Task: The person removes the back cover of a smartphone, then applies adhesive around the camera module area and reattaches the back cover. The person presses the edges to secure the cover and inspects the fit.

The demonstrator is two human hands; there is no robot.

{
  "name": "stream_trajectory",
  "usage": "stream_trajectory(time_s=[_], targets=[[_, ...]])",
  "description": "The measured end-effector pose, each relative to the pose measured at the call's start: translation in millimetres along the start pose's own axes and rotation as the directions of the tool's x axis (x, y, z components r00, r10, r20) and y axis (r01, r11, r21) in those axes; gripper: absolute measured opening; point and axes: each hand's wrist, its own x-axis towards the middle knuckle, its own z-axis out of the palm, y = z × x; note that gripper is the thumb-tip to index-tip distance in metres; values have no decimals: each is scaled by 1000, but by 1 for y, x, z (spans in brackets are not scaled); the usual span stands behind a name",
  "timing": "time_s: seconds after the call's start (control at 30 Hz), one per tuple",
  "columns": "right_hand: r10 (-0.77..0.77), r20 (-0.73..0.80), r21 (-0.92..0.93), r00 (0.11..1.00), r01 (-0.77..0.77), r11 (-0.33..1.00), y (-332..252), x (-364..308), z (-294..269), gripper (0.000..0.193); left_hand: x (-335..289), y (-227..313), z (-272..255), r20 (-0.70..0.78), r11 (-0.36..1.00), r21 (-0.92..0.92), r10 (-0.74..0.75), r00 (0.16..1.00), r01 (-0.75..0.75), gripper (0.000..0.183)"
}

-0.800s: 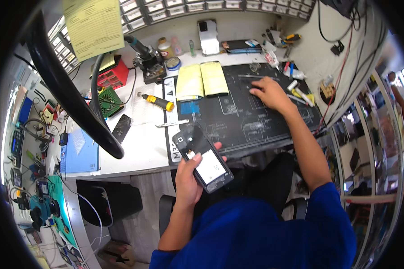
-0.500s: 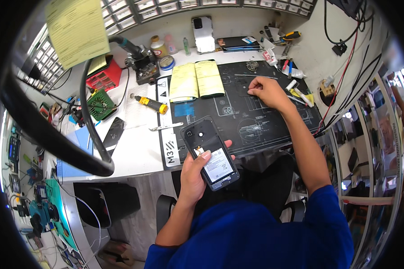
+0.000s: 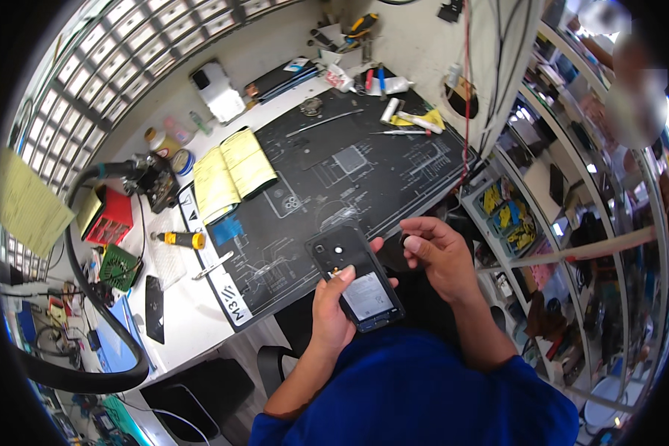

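Observation:
My left hand [image 3: 331, 316] grips a black smartphone [image 3: 358, 249] with its back cover off. The thumb lies across the phone's middle, by the top of the pale battery [image 3: 369, 299], and fingertips show at the far edge. To the right of the phone, my right hand [image 3: 447, 260] is raised with thumb and forefinger pinched together. A small dark bit shows at those fingertips, too small to name. Beyond both hands lies a black printed work mat [image 3: 305, 245].
On the mat rest an open yellow receipt book [image 3: 234, 175], tweezers [image 3: 323, 123] and a white tube [image 3: 392, 111]. A yellow-black screwdriver [image 3: 182, 239] and a dark phone [image 3: 154, 308] lie to the left. Shelves [image 3: 572, 256] stand close on the right; a thick black cable [image 3: 89, 380] arches at left.
My view has turned to the right. My right hand has come back from the mat to beside the phone, fingertips pinched. The left hand still holds the phone.

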Motion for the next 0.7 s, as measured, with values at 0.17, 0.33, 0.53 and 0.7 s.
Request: stream_trajectory(time_s=[0.17,0.33,0.53,0.7], targets=[[-121,-81,-127,989,110,986,3,-20,-11,20,1,-12,25,58,984,133,-126,990,118,62],[-200,-123,-237,972,167,957,-4,-33,-24,22,1,-29,31,76,966,151,-224,972,210,48],[-296,-167,-232,940,255,939,-11,-48,-38,21,10,-43,46,95,950,178,-276,957,256,43],[-440,-39,-609,897,328,722,-11,-53,-46,30,4,-48,48,37,946,193,-273,961,262,39]])
